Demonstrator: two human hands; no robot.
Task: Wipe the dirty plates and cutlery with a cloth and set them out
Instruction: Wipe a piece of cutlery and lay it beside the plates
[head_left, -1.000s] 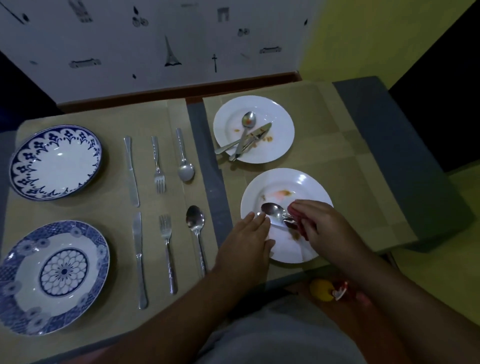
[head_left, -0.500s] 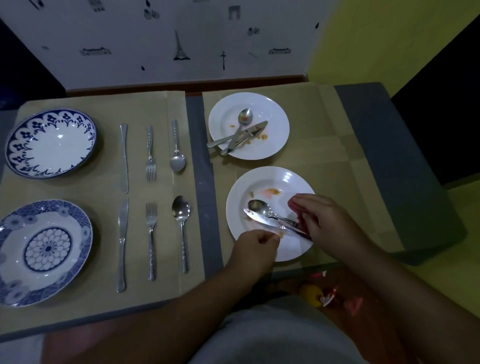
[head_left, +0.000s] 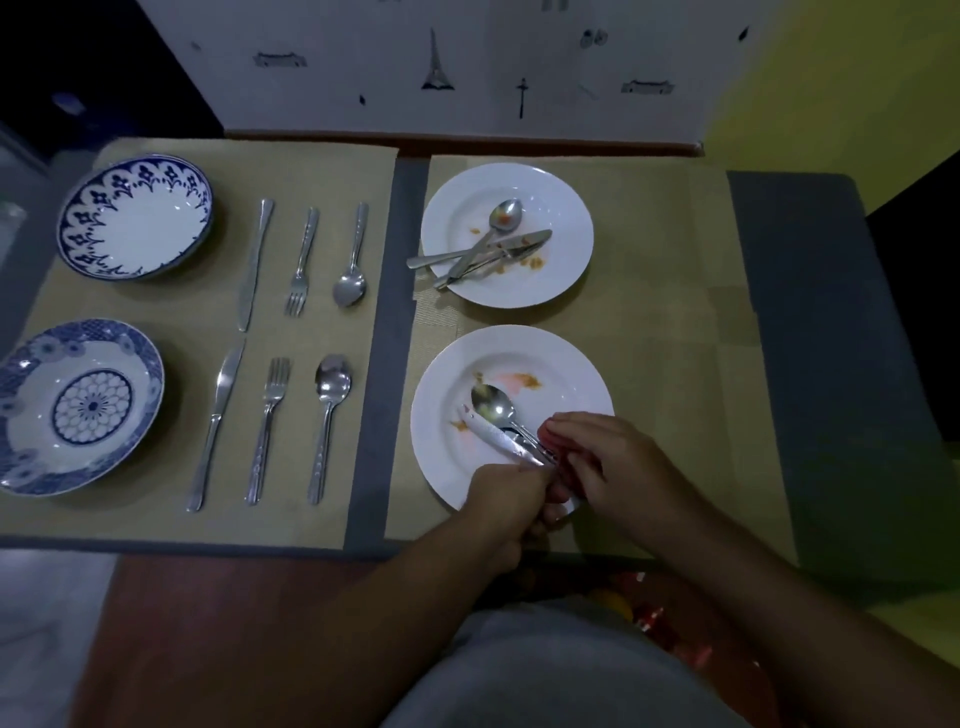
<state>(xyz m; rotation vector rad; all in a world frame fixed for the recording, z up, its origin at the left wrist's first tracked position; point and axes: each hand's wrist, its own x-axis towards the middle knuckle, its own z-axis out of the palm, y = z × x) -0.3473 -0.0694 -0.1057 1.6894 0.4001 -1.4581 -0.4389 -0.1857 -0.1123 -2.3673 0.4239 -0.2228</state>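
Steel cutlery is the item in hand: we note a knife (head_left: 498, 439) and a spoon (head_left: 492, 402) lying on the near white plate (head_left: 566, 374), their handles gathered under our left hand (head_left: 506, 493), which is closed around the handle ends. Our right hand (head_left: 605, 460), just beside it and touching, is closed on what appears to be a red cloth (head_left: 550, 441), mostly hidden.

Risks, in our judgement: the plate's near rim sits close to the counter (head_left: 805, 312) edge just below both hands, so a downward press or a pull toward us could tip it off. Smears of orange residue (head_left: 522, 380) ahead of the hands could transfer to the mat. Cutlery held loosely together may slip and clatter.

Room: beyond the hands stands the second dirty plate (head_left: 561, 208) with crossed cutlery overhanging its left rim; a careless reach could catch it. Right of the hands the mat is bare. Far left, the set-out places leave narrow lanes.
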